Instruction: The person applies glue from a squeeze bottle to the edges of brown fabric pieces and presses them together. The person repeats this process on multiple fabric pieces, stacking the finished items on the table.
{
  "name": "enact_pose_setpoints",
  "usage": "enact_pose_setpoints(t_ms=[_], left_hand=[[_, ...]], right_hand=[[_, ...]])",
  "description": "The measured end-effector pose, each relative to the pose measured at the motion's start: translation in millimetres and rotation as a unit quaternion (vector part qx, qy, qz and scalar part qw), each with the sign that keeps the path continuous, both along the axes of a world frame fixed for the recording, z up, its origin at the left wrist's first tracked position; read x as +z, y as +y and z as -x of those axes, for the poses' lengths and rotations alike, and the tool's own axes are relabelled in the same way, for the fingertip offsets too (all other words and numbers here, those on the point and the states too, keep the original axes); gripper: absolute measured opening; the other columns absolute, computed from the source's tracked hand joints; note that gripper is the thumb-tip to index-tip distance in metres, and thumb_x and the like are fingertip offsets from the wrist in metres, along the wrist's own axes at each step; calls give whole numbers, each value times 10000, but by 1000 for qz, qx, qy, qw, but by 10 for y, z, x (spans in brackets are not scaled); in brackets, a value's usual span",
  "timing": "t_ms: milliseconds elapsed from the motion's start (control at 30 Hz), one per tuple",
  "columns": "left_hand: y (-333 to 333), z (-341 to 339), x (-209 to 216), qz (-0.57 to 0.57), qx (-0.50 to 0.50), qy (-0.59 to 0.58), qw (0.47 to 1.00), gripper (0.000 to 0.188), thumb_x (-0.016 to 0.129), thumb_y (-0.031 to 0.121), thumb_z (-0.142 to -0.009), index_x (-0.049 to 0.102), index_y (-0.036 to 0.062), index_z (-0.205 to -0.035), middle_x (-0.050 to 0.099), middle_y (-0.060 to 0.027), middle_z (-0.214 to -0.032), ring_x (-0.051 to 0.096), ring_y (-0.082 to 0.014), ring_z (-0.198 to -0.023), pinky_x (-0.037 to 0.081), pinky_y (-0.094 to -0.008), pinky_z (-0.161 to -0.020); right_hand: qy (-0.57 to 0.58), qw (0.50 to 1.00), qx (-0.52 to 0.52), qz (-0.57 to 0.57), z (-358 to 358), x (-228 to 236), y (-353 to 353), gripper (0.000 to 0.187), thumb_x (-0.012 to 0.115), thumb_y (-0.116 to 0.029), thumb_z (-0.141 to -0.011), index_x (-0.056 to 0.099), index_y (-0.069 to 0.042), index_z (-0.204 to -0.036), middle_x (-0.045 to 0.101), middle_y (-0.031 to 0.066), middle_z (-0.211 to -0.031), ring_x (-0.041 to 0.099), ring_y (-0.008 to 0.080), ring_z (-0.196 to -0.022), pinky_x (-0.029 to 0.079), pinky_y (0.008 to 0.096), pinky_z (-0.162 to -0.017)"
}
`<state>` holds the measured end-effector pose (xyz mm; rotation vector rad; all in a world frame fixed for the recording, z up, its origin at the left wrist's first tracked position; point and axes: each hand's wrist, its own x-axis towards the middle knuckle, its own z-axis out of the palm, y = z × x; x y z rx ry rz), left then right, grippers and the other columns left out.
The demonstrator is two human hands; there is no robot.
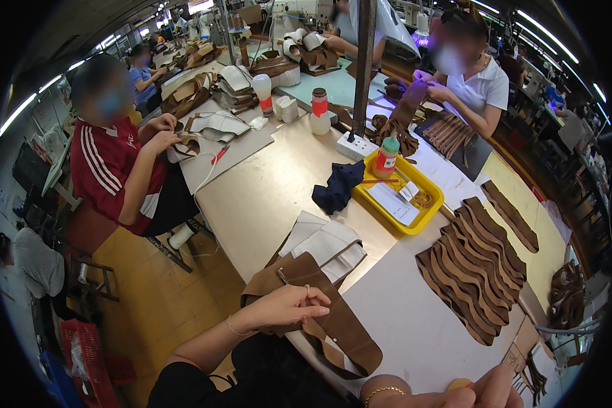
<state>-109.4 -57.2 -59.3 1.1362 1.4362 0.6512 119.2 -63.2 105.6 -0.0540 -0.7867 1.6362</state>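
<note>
My left hand (pixel 285 306), with a ring and a thin bracelet, lies over a brown leather piece (pixel 350 333) at the table's near edge. Its fingers are loosely bent, the thumb apart from them, and nothing shows between them. A small metal clip or pin (pixel 283 275) shows on the leather. Just beyond lie stacked white-backed pieces (pixel 323 246). My right hand (pixel 486 393), below a gold bracelet, is at the lower right edge, partly cut off. Its fingers are closed around a small rounded yellow-and-red thing (pixel 460 384) whose kind I cannot make out.
Wavy brown leather strips (pixel 476 265) lie in an overlapping row to the right. A yellow tray (pixel 425 221) holds a bottle (pixel 387 156), papers and rubber bands. Beside it are a dark cloth (pixel 338 187), a power strip (pixel 355 146) and a metal post (pixel 364 68). Co-workers sit left and across.
</note>
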Motion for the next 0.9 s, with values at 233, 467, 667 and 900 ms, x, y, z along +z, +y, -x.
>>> enact_pose_setpoints(t_ms=[233,467,667,900], left_hand=[[33,-13,27,8,-3,14,1000,404,591,338,-874,584,2,-1097,624,-53,-823,593,-98,-632,459,-225,-568],[49,-28,24,7,0,19,1000,403,594,335,-870,586,5,-1100,630,-57,-819,594,-101,-628,458,-232,-572],[43,-39,36,8,-1,22,1000,400,593,333,-869,588,7,-1100,636,-58,-826,591,-99,-627,457,-231,-576],[36,-76,69,15,-9,28,999,406,590,345,-866,590,15,-1102,642,-61,-839,593,-104,-626,458,-234,-585]], right_hand=[[17,1000,16,3,0,-29,40,262,626,-123,-838,494,-125,-1065,338,3,-839,312,125,-555,466,243,-356],[59,998,21,15,-21,-94,52,258,623,-121,-841,494,-138,-1064,337,-9,-840,315,125,-556,470,252,-363],[73,996,15,41,-37,-83,41,246,615,-121,-847,497,-138,-1062,337,-11,-841,313,127,-547,460,262,-357],[124,989,-2,86,-121,-148,-43,240,621,-113,-842,506,-135,-1051,336,-11,-838,321,125,-558,438,265,-352]])
